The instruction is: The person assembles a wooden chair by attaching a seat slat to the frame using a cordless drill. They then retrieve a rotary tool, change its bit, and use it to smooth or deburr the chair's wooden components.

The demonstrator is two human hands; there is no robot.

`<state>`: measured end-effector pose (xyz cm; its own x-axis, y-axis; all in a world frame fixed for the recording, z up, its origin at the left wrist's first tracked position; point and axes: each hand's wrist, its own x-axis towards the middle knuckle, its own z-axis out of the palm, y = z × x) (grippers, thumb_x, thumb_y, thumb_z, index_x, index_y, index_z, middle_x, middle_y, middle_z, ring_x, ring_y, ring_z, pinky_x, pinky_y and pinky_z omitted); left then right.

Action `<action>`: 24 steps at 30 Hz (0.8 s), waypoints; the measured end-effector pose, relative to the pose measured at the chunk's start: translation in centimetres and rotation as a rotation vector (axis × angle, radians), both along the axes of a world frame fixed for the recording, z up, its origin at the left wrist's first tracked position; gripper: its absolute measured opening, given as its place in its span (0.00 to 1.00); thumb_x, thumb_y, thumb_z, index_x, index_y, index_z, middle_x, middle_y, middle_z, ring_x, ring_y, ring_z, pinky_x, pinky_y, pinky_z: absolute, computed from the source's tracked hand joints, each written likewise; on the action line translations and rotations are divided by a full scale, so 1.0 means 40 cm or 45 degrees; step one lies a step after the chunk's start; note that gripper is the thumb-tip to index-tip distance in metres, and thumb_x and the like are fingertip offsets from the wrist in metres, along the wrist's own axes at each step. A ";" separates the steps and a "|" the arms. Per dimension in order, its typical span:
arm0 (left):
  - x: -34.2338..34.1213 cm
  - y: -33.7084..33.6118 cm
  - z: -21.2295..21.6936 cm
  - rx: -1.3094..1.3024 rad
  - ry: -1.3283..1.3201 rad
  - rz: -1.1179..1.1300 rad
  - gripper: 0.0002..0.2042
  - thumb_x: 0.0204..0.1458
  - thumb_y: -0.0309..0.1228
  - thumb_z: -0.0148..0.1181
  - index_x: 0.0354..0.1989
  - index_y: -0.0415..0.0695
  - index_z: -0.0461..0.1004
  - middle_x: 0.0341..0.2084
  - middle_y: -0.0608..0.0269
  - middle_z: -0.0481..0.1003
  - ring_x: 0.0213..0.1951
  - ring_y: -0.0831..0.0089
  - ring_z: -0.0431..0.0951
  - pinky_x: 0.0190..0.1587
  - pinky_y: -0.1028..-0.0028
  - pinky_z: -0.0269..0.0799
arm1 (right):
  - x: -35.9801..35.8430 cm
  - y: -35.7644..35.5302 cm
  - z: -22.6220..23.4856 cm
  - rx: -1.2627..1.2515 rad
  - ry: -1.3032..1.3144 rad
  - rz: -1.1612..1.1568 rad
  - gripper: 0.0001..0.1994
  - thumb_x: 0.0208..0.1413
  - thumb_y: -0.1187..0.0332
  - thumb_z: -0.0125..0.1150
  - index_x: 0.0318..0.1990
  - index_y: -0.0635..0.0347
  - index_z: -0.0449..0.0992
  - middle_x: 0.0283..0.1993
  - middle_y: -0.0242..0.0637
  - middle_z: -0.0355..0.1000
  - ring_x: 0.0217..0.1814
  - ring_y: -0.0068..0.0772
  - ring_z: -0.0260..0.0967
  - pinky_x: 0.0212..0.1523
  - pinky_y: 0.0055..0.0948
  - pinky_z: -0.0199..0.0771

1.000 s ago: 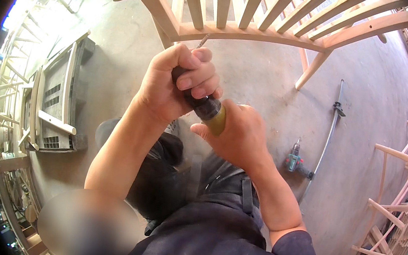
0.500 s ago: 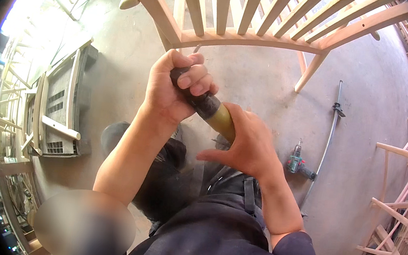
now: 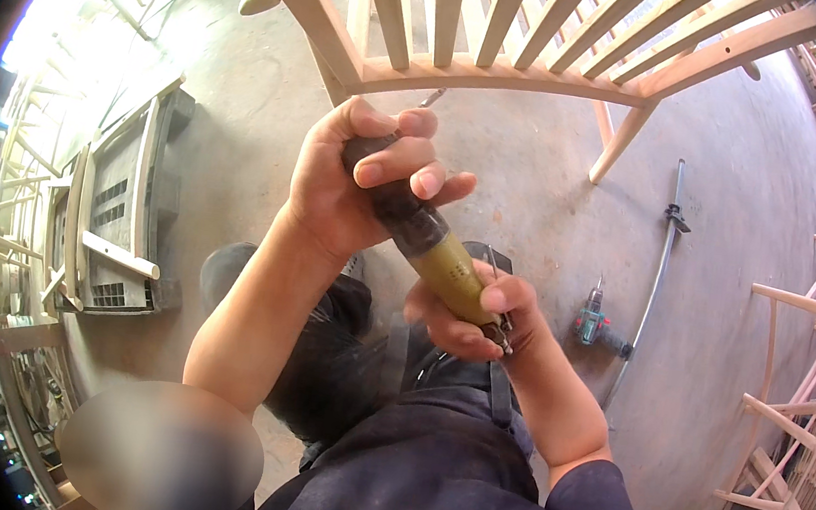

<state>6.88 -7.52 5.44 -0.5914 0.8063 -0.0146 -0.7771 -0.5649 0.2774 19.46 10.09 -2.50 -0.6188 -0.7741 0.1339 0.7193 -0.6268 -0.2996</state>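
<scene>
My left hand (image 3: pixel 361 184) grips the black upper body of a slim hand-held power tool (image 3: pixel 430 242) with an olive-yellow lower section. My right hand (image 3: pixel 481 319) pinches the tool's metal tip end, fingers wrapped round the olive part. The tool is tilted, its black end up-left, its tip down-right over my lap. Just beyond the hands stands an unfinished wooden chair frame (image 3: pixel 510 70) with vertical slats and a curved rail.
On the concrete floor lie a teal power drill (image 3: pixel 593 325) and a long grey hose (image 3: pixel 660 254) to the right. A dark pallet (image 3: pixel 126 213) with wooden parts stands at the left. More bare wooden chair frames (image 3: pixel 804 401) line the right edge.
My right hand has slid down the tool from its middle to the tip end, baring the olive section. Both hands and the tool have shifted slightly.
</scene>
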 end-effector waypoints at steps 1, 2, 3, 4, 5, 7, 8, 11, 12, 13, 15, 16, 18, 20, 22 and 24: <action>-0.001 -0.003 -0.002 0.052 -0.015 -0.040 0.08 0.58 0.32 0.43 0.40 0.44 0.66 0.12 0.70 0.66 0.25 0.64 0.74 0.58 0.56 0.72 | 0.003 -0.013 0.002 -0.253 -0.128 0.089 0.40 0.53 0.47 0.65 0.58 0.82 0.68 0.31 0.42 0.75 0.20 0.28 0.72 0.14 0.18 0.65; -0.003 -0.005 -0.006 0.104 -0.028 -0.081 0.08 0.59 0.33 0.43 0.40 0.44 0.66 0.12 0.70 0.66 0.25 0.65 0.74 0.58 0.55 0.72 | 0.006 -0.012 0.012 -0.149 -0.128 0.090 0.41 0.54 0.45 0.64 0.58 0.82 0.67 0.33 0.44 0.76 0.22 0.29 0.75 0.14 0.17 0.66; -0.005 -0.008 -0.009 0.158 -0.041 -0.122 0.08 0.59 0.33 0.43 0.40 0.44 0.66 0.12 0.70 0.66 0.25 0.65 0.74 0.58 0.55 0.72 | 0.009 -0.005 0.027 -0.044 -0.128 0.091 0.42 0.55 0.44 0.63 0.59 0.83 0.66 0.35 0.45 0.77 0.25 0.31 0.77 0.14 0.16 0.68; -0.009 -0.012 -0.011 0.129 -0.018 -0.085 0.08 0.59 0.32 0.43 0.40 0.44 0.66 0.12 0.70 0.66 0.25 0.65 0.73 0.57 0.55 0.72 | 0.009 0.003 0.037 0.062 -0.128 0.091 0.43 0.56 0.43 0.61 0.59 0.84 0.65 0.37 0.47 0.78 0.27 0.33 0.80 0.14 0.16 0.69; -0.013 -0.018 -0.013 0.100 0.005 -0.048 0.07 0.59 0.32 0.43 0.40 0.44 0.66 0.12 0.70 0.66 0.24 0.65 0.73 0.57 0.56 0.72 | 0.006 0.014 0.028 0.230 -0.120 0.001 0.44 0.56 0.41 0.62 0.63 0.79 0.64 0.45 0.51 0.79 0.34 0.36 0.83 0.20 0.18 0.76; -0.018 -0.028 -0.015 0.046 0.031 0.046 0.07 0.59 0.32 0.43 0.39 0.44 0.66 0.12 0.70 0.66 0.24 0.66 0.72 0.56 0.56 0.73 | 0.011 0.049 0.031 0.686 0.120 -0.279 0.43 0.54 0.45 0.68 0.66 0.73 0.63 0.46 0.49 0.79 0.34 0.35 0.82 0.24 0.20 0.78; -0.020 -0.032 -0.016 0.021 0.033 0.102 0.06 0.59 0.32 0.44 0.39 0.45 0.66 0.12 0.70 0.66 0.24 0.66 0.72 0.56 0.56 0.73 | 0.014 0.057 0.038 0.911 0.245 -0.421 0.43 0.53 0.48 0.71 0.67 0.70 0.63 0.47 0.48 0.79 0.35 0.35 0.82 0.26 0.20 0.79; -0.015 -0.025 -0.009 -0.088 -0.045 0.238 0.05 0.58 0.31 0.44 0.38 0.45 0.66 0.12 0.71 0.65 0.24 0.67 0.72 0.55 0.57 0.73 | 0.031 0.026 0.060 1.742 0.878 -1.071 0.44 0.45 0.67 0.79 0.70 0.63 0.63 0.46 0.43 0.79 0.43 0.35 0.79 0.42 0.30 0.80; -0.011 -0.020 -0.008 -0.131 -0.085 0.278 0.05 0.58 0.31 0.44 0.38 0.45 0.66 0.12 0.71 0.65 0.24 0.67 0.72 0.55 0.58 0.73 | 0.036 0.019 0.065 1.892 1.018 -1.169 0.44 0.45 0.68 0.79 0.71 0.63 0.63 0.46 0.43 0.78 0.46 0.36 0.78 0.46 0.33 0.79; -0.007 -0.015 -0.008 -0.142 -0.093 0.307 0.05 0.58 0.31 0.45 0.37 0.45 0.65 0.13 0.70 0.65 0.24 0.68 0.71 0.55 0.58 0.74 | 0.040 0.012 0.074 2.055 1.149 -1.278 0.44 0.45 0.69 0.78 0.71 0.64 0.62 0.45 0.43 0.78 0.48 0.37 0.77 0.50 0.35 0.78; -0.009 -0.014 -0.006 -0.143 -0.082 0.275 0.05 0.58 0.31 0.44 0.38 0.45 0.65 0.13 0.71 0.65 0.24 0.68 0.71 0.55 0.58 0.74 | 0.034 0.014 0.053 1.930 1.159 -1.283 0.42 0.46 0.67 0.78 0.69 0.64 0.65 0.42 0.41 0.78 0.42 0.33 0.77 0.43 0.31 0.78; -0.010 -0.015 -0.005 -0.144 -0.077 0.257 0.05 0.59 0.31 0.44 0.38 0.45 0.65 0.13 0.71 0.65 0.24 0.68 0.71 0.55 0.58 0.74 | 0.032 0.016 0.042 1.868 1.161 -1.286 0.40 0.46 0.66 0.78 0.68 0.65 0.66 0.40 0.40 0.78 0.38 0.31 0.77 0.39 0.29 0.78; -0.012 -0.018 -0.007 -0.097 -0.054 0.189 0.05 0.59 0.31 0.44 0.38 0.45 0.66 0.13 0.71 0.65 0.24 0.68 0.71 0.55 0.58 0.74 | 0.032 0.041 0.032 1.387 0.600 -0.765 0.41 0.52 0.54 0.73 0.69 0.69 0.65 0.34 0.39 0.77 0.26 0.23 0.70 0.28 0.22 0.71; -0.013 -0.016 -0.005 -0.060 -0.039 0.132 0.06 0.59 0.32 0.44 0.38 0.45 0.66 0.12 0.70 0.64 0.24 0.68 0.72 0.55 0.58 0.74 | 0.034 0.049 0.035 0.967 0.230 -0.466 0.42 0.56 0.45 0.67 0.67 0.71 0.66 0.28 0.37 0.74 0.17 0.16 0.61 0.19 0.18 0.61; -0.010 -0.011 0.002 -0.032 -0.033 0.093 0.06 0.60 0.33 0.44 0.37 0.45 0.66 0.12 0.70 0.64 0.24 0.68 0.72 0.54 0.58 0.74 | 0.041 0.032 0.040 0.639 0.035 -0.371 0.41 0.58 0.38 0.59 0.63 0.72 0.69 0.23 0.34 0.69 0.11 0.12 0.49 0.12 0.17 0.47; -0.013 -0.008 -0.003 -0.001 0.049 0.080 0.10 0.60 0.34 0.45 0.42 0.41 0.68 0.14 0.68 0.68 0.26 0.66 0.75 0.55 0.56 0.74 | 0.049 0.022 0.009 0.695 0.123 -0.450 0.39 0.60 0.36 0.56 0.59 0.70 0.71 0.23 0.34 0.69 0.10 0.13 0.48 0.12 0.18 0.47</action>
<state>6.37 -7.84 5.31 -0.6412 0.7674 0.0087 -0.7287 -0.6123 0.3068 21.40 10.98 -2.13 -0.8530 -0.4990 -0.1531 0.4522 -0.5599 -0.6943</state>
